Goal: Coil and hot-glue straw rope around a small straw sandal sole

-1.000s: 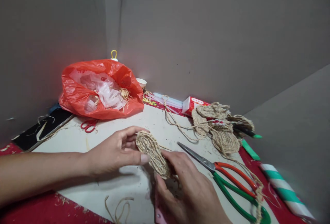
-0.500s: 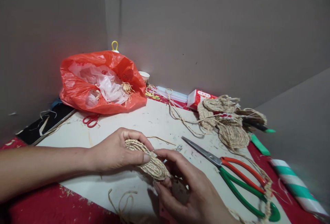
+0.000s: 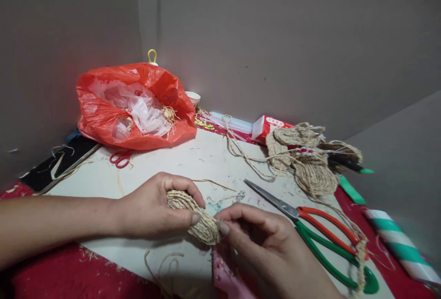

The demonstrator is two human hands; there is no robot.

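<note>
Head view: left hand [image 3: 151, 207] clamped on woven piece [image 3: 206, 231], apparently steadying it; right hand [image 3: 280, 248] pinches its near-side end, seemingly for finer control.

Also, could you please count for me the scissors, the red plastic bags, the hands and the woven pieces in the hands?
Scissors: 2 (large pair, small red-handled pair)
Red plastic bag: 1
Hands: 2 (left, right)
Held woven piece: 1
Total: 6

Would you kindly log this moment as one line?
left hand: holds coiled straw piece | right hand: pinches its right end | large scissors: on white sheet | red bag: farther back
</note>
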